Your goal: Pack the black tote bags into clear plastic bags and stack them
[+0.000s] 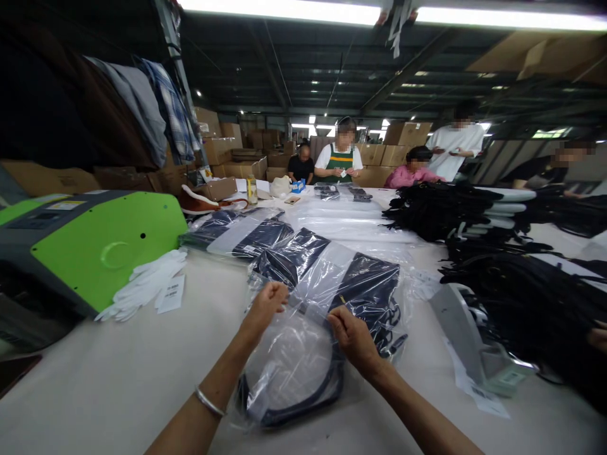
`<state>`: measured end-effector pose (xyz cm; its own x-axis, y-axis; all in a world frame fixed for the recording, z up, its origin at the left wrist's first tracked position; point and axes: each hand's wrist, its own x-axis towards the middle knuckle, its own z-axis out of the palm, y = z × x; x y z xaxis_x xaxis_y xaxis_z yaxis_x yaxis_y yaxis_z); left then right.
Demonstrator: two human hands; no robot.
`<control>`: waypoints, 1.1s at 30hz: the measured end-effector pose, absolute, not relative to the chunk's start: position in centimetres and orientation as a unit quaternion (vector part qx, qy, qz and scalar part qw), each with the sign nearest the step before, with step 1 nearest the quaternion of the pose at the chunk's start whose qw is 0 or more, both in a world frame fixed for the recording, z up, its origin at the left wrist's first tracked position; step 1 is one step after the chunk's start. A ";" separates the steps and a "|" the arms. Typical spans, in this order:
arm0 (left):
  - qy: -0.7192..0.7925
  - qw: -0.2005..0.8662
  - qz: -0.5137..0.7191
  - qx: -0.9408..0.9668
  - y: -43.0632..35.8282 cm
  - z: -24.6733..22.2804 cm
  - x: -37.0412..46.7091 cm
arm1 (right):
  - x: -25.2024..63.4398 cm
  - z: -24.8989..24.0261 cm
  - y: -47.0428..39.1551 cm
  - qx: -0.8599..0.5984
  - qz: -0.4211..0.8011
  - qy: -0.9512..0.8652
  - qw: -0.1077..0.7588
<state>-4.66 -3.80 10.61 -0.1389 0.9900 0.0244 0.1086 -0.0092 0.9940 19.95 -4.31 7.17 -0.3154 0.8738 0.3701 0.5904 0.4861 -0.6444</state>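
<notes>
In front of me on the table lies a dark bag inside a clear plastic bag, with a pale band across its middle. Its dark curved handle shows through the plastic on the near side. My left hand is closed on the plastic at the left of the packed bag. At the right, my right hand pinches the plastic too, above the handle. The fingertips of both hands are partly hidden. Just beyond lie other dark bags packed in plastic.
A green and grey machine stands at the left, with white gloves and a label beside it. At the right are a grey dispenser and piled black bags. Several people work behind the table, near stacked cartons.
</notes>
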 end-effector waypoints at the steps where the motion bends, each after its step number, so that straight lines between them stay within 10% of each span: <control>1: 0.545 0.460 0.475 0.515 -4.3 10.4 -4.4 | 19.8 7.1 -4.3 -0.470 0.201 -0.784 0.351; 10: 0.605 0.462 0.309 0.570 -4.7 9.2 -1.0 | 19.1 7.1 -3.3 -0.503 0.193 -0.786 0.303; 26: 0.638 0.041 0.280 0.716 -3.6 8.6 -0.3 | 23.5 6.9 -4.4 -0.548 0.170 -0.795 0.196; 33: 0.663 0.064 0.221 0.712 -1.1 6.1 -1.5 | 25.4 7.0 -6.0 -0.573 0.097 -0.796 0.170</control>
<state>-1.50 -1.06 6.12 0.0231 0.9729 0.2299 0.9166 -0.1124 0.3836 25.44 -5.99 6.98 -0.2862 0.9447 0.1602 0.8787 0.3254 -0.3493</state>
